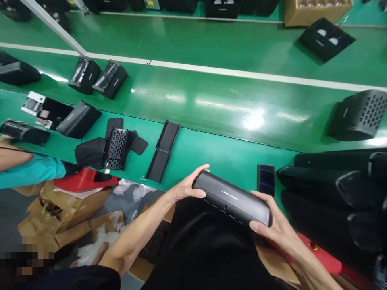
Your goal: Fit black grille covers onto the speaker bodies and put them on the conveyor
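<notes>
A long black casing [231, 197] with "MERKURY" lettered on its face is held in front of my body at the bench edge. My left hand [195, 185] grips its left end, thumb on the near side. Around the right end is my right hand [267, 213], with its thumb low on the casing. Both hands are closed on it. Just beyond the right hand a dark phone [266, 179] lies on the green bench. Two black rectangular panels [163, 151] lie end to end left of my hands.
A black perforated grille [117, 148] lies on dark cloth-like pieces at the left. Large black bags or cases [320, 185] crowd the right. Black speaker-like units [358, 114] stand on the belt [211, 96]. A co-worker's teal sleeve [33, 171] shows at left, above cardboard boxes [75, 209].
</notes>
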`<state>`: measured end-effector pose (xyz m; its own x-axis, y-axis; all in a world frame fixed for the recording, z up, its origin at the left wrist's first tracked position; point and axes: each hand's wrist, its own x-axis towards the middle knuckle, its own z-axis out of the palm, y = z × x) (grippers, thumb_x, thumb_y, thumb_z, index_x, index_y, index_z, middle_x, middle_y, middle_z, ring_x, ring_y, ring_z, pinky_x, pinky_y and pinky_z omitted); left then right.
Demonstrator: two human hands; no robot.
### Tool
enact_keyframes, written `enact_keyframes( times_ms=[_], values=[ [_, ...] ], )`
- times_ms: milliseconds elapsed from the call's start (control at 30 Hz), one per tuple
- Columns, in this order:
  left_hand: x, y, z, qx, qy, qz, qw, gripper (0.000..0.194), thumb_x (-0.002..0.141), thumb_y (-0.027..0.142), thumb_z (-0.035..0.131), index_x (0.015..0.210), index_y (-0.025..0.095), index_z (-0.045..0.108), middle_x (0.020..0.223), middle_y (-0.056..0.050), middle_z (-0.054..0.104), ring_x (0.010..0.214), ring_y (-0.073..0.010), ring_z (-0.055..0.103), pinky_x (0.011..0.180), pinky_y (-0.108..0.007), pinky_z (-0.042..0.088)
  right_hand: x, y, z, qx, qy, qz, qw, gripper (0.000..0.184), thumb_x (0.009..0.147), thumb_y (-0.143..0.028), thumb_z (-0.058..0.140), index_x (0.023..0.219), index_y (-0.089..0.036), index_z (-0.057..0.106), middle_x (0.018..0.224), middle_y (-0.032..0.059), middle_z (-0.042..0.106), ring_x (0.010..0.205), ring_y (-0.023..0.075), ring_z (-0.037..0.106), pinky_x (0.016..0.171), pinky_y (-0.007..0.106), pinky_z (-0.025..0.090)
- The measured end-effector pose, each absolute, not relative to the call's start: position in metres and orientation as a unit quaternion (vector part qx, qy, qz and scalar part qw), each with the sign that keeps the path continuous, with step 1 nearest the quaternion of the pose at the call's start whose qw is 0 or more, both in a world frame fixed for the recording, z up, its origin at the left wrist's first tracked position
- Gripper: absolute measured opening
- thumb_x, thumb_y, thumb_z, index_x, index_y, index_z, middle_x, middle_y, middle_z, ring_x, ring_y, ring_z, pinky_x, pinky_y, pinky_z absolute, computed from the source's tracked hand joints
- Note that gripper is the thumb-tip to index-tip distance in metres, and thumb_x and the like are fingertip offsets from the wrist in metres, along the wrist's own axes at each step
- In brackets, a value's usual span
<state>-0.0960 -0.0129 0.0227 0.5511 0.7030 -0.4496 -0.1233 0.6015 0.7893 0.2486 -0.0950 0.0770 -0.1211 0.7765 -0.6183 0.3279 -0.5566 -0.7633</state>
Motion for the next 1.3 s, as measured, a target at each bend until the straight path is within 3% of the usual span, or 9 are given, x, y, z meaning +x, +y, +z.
enact_keyframes(
  times_ms=[167,433,567,667,767,900,1000,1133,1300],
  values=[
    [-0.088,-0.034,0.030,0.369,0.430,0.249,0.786,0.090,0.069,0.044,0.086,0.149,0.027,0.050,0.123,-0.006,0.063,0.108,-0.0291,0.058,0.097,-0.038,0.045,0.245,-0.107,0.067,-0.629,-0.367,0.653,0.209,0.079,0.074,-0.058,0.084,0.141,-0.030,0.053,0.129,0.0094,0.062,0.110,0.0326,0.063,0.090,0.039,0.053],
    [-0.081,-0.040,0.029,0.310,0.479,0.259,0.779,0.074,0.072,0.040,0.081,0.139,0.025,0.053,0.109,-0.002,0.061,0.100,-0.0239,0.055,0.088,-0.031,0.042,0.234,-0.107,0.052,-0.633,-0.290,0.675,0.244,0.077,0.078,-0.061,0.082,0.142,-0.033,0.050,0.136,0.0085,0.057,0.114,0.0307,0.062,0.095,0.040,0.051],
    [-0.070,-0.045,0.023,0.259,0.512,0.280,0.769,0.074,0.066,0.039,0.083,0.134,0.027,0.056,0.106,0.000,0.063,0.094,-0.0209,0.057,0.085,-0.030,0.042,0.226,-0.101,0.051,-0.655,-0.231,0.669,0.264,0.077,0.070,-0.061,0.087,0.132,-0.030,0.055,0.117,0.0074,0.065,0.098,0.0296,0.067,0.081,0.039,0.056],
    [-0.067,-0.043,0.020,0.180,0.538,0.248,0.785,0.067,0.068,0.037,0.083,0.129,0.028,0.056,0.096,0.002,0.065,0.084,-0.0179,0.059,0.080,-0.029,0.043,0.229,-0.088,0.051,-0.636,-0.172,0.721,0.213,0.083,0.071,-0.064,0.085,0.138,-0.031,0.051,0.111,0.0075,0.071,0.086,0.0296,0.072,0.074,0.040,0.056],
    [-0.068,-0.037,0.020,0.113,0.551,0.250,0.788,0.065,0.067,0.037,0.086,0.124,0.028,0.056,0.089,0.003,0.067,0.077,-0.0166,0.061,0.075,-0.028,0.044,0.230,-0.084,0.041,-0.629,-0.169,0.721,0.235,0.090,0.081,-0.073,0.072,0.156,-0.035,0.038,0.127,0.0108,0.072,0.104,0.0352,0.074,0.088,0.050,0.057],
    [-0.056,-0.038,0.015,0.013,0.559,0.326,0.763,0.067,0.066,0.043,0.088,0.123,0.028,0.056,0.085,0.003,0.067,0.074,-0.0178,0.063,0.073,-0.029,0.048,0.197,-0.098,0.008,-0.607,-0.221,0.653,0.395,0.103,0.079,-0.088,0.057,0.165,-0.039,0.024,0.157,0.0147,0.054,0.140,0.0408,0.055,0.104,0.063,0.049],
    [-0.036,-0.047,0.003,-0.046,0.510,0.372,0.774,0.066,0.069,0.044,0.086,0.126,0.030,0.056,0.099,0.000,0.070,0.088,-0.0211,0.067,0.081,-0.034,0.052,0.163,-0.094,-0.009,-0.587,-0.263,0.645,0.412,0.109,0.078,-0.083,0.065,0.166,-0.035,0.022,0.154,0.0162,0.056,0.144,0.0389,0.051,0.109,0.062,0.047],
    [-0.030,-0.044,-0.007,0.062,0.452,0.274,0.847,0.077,0.069,0.044,0.089,0.137,0.031,0.056,0.143,-0.011,0.058,0.124,-0.0317,0.060,0.094,-0.042,0.050,0.176,-0.052,0.007,-0.637,-0.290,0.578,0.421,0.103,0.080,-0.072,0.070,0.161,-0.021,0.033,0.140,0.0179,0.063,0.130,0.0376,0.061,0.110,0.055,0.048],
    [-0.055,-0.006,0.017,0.288,0.475,0.313,0.771,0.100,0.069,0.058,0.090,0.154,0.035,0.043,0.171,-0.014,0.026,0.149,-0.0392,0.036,0.107,-0.047,0.044,0.225,-0.025,0.063,-0.652,-0.594,0.441,0.166,0.111,0.067,-0.049,0.086,0.165,-0.031,0.036,0.141,0.0111,0.058,0.122,0.0388,0.062,0.106,0.054,0.049]
  ],
)
